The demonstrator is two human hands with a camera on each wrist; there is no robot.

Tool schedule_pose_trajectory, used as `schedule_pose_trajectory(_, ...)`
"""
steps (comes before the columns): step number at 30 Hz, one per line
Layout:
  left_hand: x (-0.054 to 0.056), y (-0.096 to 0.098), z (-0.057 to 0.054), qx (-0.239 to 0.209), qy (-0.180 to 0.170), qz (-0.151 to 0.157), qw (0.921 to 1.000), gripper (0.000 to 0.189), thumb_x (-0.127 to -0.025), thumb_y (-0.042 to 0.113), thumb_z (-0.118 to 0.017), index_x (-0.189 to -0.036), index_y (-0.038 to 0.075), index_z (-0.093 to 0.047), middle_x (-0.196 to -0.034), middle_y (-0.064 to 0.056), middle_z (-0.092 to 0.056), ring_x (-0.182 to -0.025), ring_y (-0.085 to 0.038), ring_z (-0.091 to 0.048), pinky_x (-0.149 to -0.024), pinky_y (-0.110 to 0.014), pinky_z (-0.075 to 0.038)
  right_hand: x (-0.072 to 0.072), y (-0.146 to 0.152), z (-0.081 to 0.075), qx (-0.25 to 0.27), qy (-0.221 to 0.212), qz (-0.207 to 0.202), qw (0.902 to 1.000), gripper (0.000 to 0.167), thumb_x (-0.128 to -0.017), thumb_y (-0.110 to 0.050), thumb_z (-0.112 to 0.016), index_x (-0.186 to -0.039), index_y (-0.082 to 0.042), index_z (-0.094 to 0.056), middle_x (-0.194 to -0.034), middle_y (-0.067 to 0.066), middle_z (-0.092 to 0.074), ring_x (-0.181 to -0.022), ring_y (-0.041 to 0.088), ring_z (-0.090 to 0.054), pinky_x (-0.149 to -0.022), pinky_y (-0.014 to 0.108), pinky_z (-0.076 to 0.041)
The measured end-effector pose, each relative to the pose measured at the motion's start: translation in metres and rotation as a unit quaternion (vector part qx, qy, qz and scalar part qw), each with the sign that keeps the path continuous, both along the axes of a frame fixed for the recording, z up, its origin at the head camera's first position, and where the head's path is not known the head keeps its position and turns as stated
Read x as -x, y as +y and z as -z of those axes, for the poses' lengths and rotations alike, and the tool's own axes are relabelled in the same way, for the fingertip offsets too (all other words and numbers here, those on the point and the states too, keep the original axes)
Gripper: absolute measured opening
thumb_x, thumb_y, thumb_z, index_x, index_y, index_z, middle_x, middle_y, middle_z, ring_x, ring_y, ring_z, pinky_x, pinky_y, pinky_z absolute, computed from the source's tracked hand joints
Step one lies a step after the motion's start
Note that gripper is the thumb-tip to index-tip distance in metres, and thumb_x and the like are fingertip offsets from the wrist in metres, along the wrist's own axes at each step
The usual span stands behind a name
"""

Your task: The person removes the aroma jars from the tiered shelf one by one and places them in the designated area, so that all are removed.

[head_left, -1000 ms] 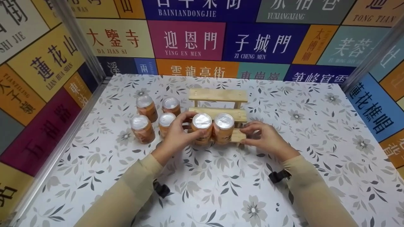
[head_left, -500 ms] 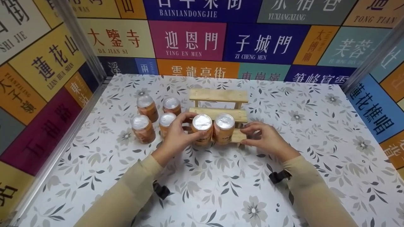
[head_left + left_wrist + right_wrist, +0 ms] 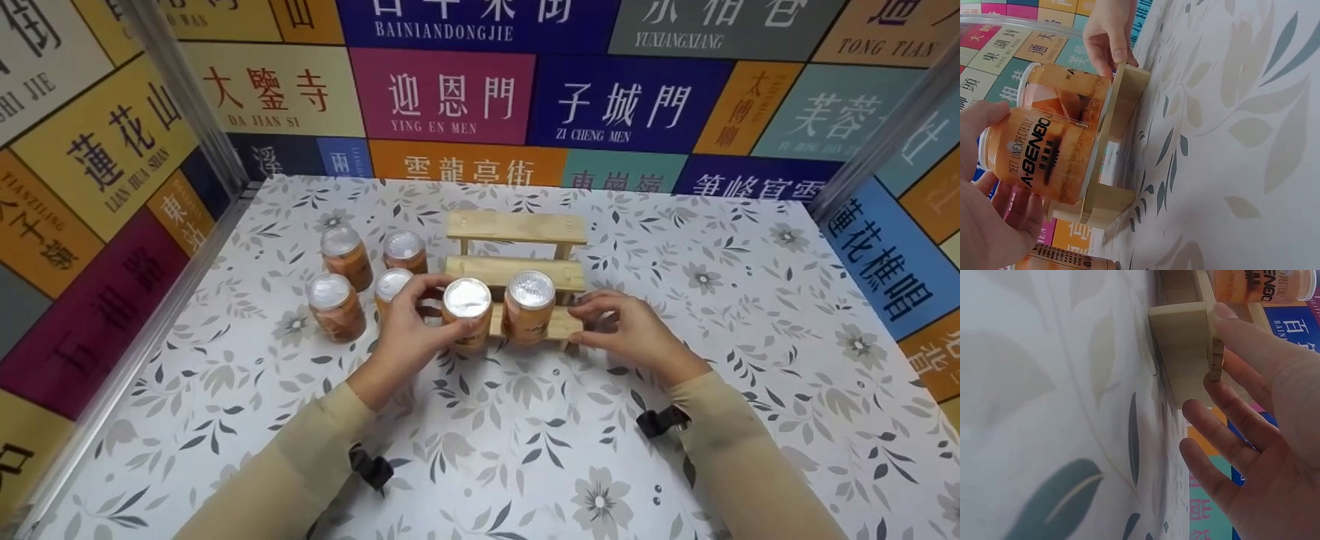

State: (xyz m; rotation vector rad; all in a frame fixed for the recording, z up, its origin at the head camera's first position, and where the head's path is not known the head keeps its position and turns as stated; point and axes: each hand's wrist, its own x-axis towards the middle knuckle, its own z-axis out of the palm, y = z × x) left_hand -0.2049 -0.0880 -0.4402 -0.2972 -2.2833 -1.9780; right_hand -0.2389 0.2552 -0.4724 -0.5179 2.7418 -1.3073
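Observation:
My left hand (image 3: 409, 322) holds a clear can (image 3: 466, 315) with a silver lid and orange filling, thumb in front and fingers behind. Its base is at the lowest step of a three-step wooden stand (image 3: 517, 271); in the left wrist view the can (image 3: 1044, 157) appears upright on that board. A second such can (image 3: 529, 311) stands to its right on the same step, a small gap between them. At the step's right end, my right hand (image 3: 634, 330) pinches the board. In the right wrist view the thumb (image 3: 1233, 323) touches the board's end (image 3: 1215, 354), other fingers spread below.
Several similar cans (image 3: 337, 307) stand on the table left of the stand, one partly hidden by my left hand. The table has a white leaf-patterned cover (image 3: 510, 450). Colourful panels with lettering (image 3: 450, 97) wall in the back and sides.
My left hand and its can have shifted slightly left, opening a gap from the second can. The right hand stays at the board's end.

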Motion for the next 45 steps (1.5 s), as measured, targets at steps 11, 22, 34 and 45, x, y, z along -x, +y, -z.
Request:
schedule_pose_trajectory(11,-0.019,-0.016,-0.008,0.003,0.011,-0.009,0.9999,0.06,-0.073,0.008,-0.092,-0.126,0.007,-0.065,-0.118,-0.008,-0.066,-0.105,-0.023,-0.061,-0.092,-0.043,-0.053,0.002,0.001,-0.001,0.009,-0.019,0.006,0.9998,0.043,-0.079,-0.019,-0.091,-0.119,-0.012,-0.077,-0.131,0.009,-0.066,-0.113,0.027,-0.064,-0.096,0.047,-0.057)
schedule_pose_trajectory(22,-0.037,-0.04,-0.002,0.022,-0.015,-0.03,0.9992,0.061,-0.073,0.006,-0.093,-0.127,0.008,-0.065,-0.124,-0.007,-0.066,-0.107,-0.022,-0.063,-0.095,-0.036,-0.053,0.0,-0.001,0.003,0.001,-0.013,0.001,0.9999,0.041,-0.08,-0.018,-0.09,-0.118,-0.013,-0.077,-0.128,0.008,-0.067,-0.111,0.025,-0.064,-0.095,0.046,-0.058)
schedule_pose_trajectory(34,-0.043,-0.065,0.006,0.03,-0.033,-0.05,0.9978,0.059,-0.076,0.006,-0.091,-0.129,0.009,-0.063,-0.124,-0.008,-0.064,-0.109,-0.023,-0.058,-0.094,-0.036,-0.049,0.0,-0.001,-0.001,0.007,-0.008,0.002,0.9999,0.04,-0.079,-0.016,-0.09,-0.117,-0.012,-0.077,-0.125,0.008,-0.068,-0.109,0.025,-0.065,-0.093,0.046,-0.059)
schedule_pose_trajectory(45,-0.038,-0.084,0.019,0.059,-0.064,-0.055,0.9947,0.06,-0.078,0.002,-0.088,-0.132,0.004,-0.06,-0.131,-0.012,-0.061,-0.118,-0.026,-0.06,-0.095,-0.03,-0.053,0.0,0.0,0.0,0.015,-0.024,0.007,0.9996,0.041,-0.079,-0.017,-0.09,-0.118,-0.012,-0.077,-0.127,0.008,-0.067,-0.108,0.026,-0.066,-0.095,0.046,-0.058)
